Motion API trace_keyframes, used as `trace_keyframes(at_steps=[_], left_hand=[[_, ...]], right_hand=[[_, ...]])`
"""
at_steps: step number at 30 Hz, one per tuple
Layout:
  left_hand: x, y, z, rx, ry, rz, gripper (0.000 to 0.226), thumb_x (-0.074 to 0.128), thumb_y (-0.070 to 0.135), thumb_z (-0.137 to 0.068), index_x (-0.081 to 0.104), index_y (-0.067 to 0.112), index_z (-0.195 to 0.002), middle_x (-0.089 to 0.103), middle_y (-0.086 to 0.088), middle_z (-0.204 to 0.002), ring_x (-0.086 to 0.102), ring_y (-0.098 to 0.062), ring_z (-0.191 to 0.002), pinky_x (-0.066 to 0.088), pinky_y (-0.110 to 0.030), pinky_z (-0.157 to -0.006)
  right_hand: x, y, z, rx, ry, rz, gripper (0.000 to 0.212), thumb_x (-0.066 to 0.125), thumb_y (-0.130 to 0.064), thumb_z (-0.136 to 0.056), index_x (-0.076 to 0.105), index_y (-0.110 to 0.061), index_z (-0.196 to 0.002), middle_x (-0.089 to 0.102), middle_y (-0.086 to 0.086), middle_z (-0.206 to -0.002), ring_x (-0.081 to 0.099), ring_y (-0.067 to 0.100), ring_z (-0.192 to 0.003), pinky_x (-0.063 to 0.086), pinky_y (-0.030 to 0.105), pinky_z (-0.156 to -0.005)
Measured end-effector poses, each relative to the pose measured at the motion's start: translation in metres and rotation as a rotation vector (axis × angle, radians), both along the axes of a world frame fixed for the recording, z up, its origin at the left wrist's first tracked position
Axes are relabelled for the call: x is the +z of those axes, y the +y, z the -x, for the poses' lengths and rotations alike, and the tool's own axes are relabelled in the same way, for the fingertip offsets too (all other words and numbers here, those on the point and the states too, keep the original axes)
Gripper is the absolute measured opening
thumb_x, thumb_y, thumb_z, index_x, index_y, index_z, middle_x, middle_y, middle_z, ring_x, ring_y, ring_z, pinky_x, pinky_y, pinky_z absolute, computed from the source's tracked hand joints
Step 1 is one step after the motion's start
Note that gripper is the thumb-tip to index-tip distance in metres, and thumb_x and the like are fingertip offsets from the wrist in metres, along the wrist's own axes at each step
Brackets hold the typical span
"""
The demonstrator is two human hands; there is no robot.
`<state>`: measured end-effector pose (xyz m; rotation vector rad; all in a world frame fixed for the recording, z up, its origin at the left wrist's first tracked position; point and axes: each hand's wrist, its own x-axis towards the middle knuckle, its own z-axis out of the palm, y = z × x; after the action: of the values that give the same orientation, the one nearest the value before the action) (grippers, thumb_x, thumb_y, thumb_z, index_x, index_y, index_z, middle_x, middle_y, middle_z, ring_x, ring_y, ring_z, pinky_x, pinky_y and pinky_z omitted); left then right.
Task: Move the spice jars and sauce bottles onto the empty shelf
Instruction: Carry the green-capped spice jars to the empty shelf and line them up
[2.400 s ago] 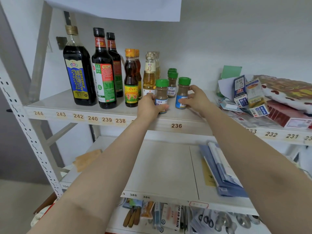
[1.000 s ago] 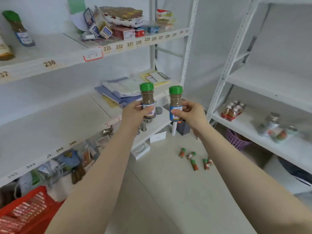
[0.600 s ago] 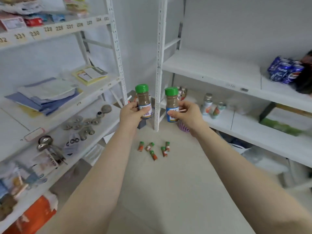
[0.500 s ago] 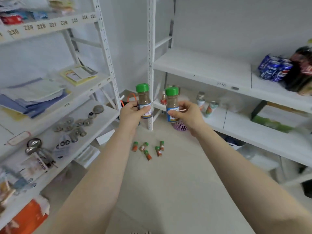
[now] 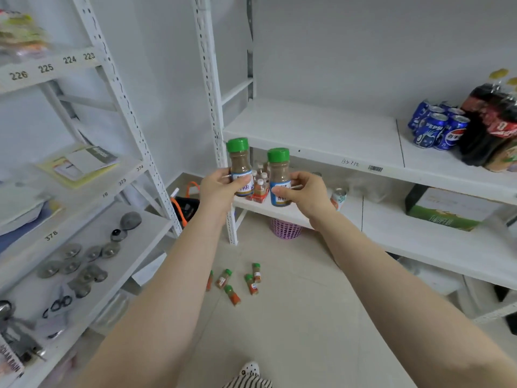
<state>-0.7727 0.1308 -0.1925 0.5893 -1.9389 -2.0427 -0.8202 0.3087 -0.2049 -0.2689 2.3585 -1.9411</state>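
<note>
Left hand (image 5: 216, 191): gripped the left spice jar (image 5: 240, 168) upright, fingers curled round its label.
Right hand (image 5: 303, 193): gripped the right spice jar (image 5: 279, 177) upright at the label.
Jars: side by side, close but not touching, held in the air between the hands.
Empty shelf (image 5: 313, 133): behind and above the jars, to the right.
Floor: small jars (image 5: 237, 280) lay scattered below.

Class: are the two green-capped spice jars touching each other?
Apart. The head view shows a clear gap between the left spice jar and the right spice jar.
</note>
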Motion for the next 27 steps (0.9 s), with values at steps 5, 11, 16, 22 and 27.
trace_keyframes(at_steps=[5, 11, 16, 22, 27], left_hand=[[0.024, -0.01, 0.078, -0.062, 0.011, 0.072, 0.034, 0.077, 0.016, -0.076, 0.063, 0.016, -0.106, 0.07, -0.004, -0.107, 0.067, -0.017, -0.095, 0.051, -0.029, -0.083], [0.046, -0.023, 0.157, -0.086, 0.083, 0.101, 0.038, 0.075, 0.011, -0.077, 0.061, 0.011, -0.113, 0.069, -0.005, -0.106, 0.066, -0.014, -0.089, 0.052, -0.023, -0.077], [0.053, -0.028, 0.224, -0.085, 0.083, 0.175, 0.04, 0.077, 0.016, -0.076, 0.063, 0.015, -0.113, 0.069, -0.004, -0.107, 0.067, -0.019, -0.097, 0.05, -0.039, -0.096], [0.053, -0.016, 0.302, -0.056, 0.098, 0.178, 0.04, 0.074, 0.009, -0.078, 0.062, 0.008, -0.116, 0.067, -0.005, -0.104, 0.064, -0.021, -0.095, 0.049, -0.037, -0.095], [0.043, -0.008, 0.363, -0.032, 0.093, 0.149, 0.042, 0.074, 0.002, -0.076, 0.062, 0.003, -0.116, 0.067, -0.012, -0.105, 0.063, -0.022, -0.09, 0.049, -0.033, -0.086]], right_hand=[[0.018, -0.013, 0.071, -0.047, 0.029, -0.009, 0.028, 0.084, -0.014, -0.068, 0.066, -0.015, -0.09, 0.065, 0.007, -0.086, 0.064, 0.021, -0.076, 0.057, 0.034, -0.073], [0.04, -0.027, 0.145, -0.073, 0.053, 0.003, 0.03, 0.084, -0.014, -0.068, 0.065, -0.014, -0.091, 0.064, 0.002, -0.083, 0.064, 0.02, -0.073, 0.056, 0.035, -0.07], [0.053, -0.029, 0.206, -0.067, 0.073, 0.019, 0.031, 0.084, -0.009, -0.068, 0.063, -0.01, -0.092, 0.06, 0.002, -0.079, 0.058, 0.013, -0.064, 0.045, 0.017, -0.053], [0.047, -0.016, 0.288, -0.06, 0.063, 0.003, 0.03, 0.083, -0.011, -0.068, 0.064, -0.012, -0.091, 0.061, 0.005, -0.086, 0.057, 0.016, -0.072, 0.05, 0.03, -0.067], [0.04, -0.003, 0.347, -0.038, 0.034, -0.021, 0.029, 0.084, -0.01, -0.068, 0.063, -0.014, -0.088, 0.06, 0.004, -0.086, 0.056, 0.015, -0.071, 0.048, 0.028, -0.064]])
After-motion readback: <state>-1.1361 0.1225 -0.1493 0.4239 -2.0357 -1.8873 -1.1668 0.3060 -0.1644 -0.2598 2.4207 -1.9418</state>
